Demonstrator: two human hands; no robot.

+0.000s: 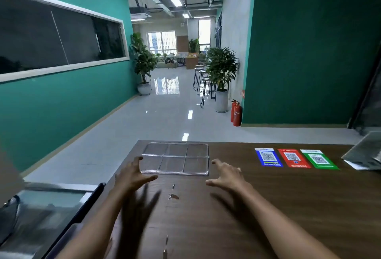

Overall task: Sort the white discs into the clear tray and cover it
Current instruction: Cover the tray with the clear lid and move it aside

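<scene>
A clear plastic tray [175, 158] with several square compartments lies flat near the far edge of the dark wooden table [268, 207]. Its compartments look empty, and I cannot tell whether a lid rests on it. No white discs are in view. My left hand [132, 174] hovers at the tray's near left corner, fingers spread and holding nothing. Just off the near right corner, my right hand [226, 176] is also spread and empty. Neither hand clearly touches the tray.
Blue [268, 157], red [293, 158] and green [318, 159] QR code cards lie on the table to the right. A grey object [365, 153] sits at the far right edge. A dark glass surface [41, 207] lies left of the table. Scratches mark the wood nearby.
</scene>
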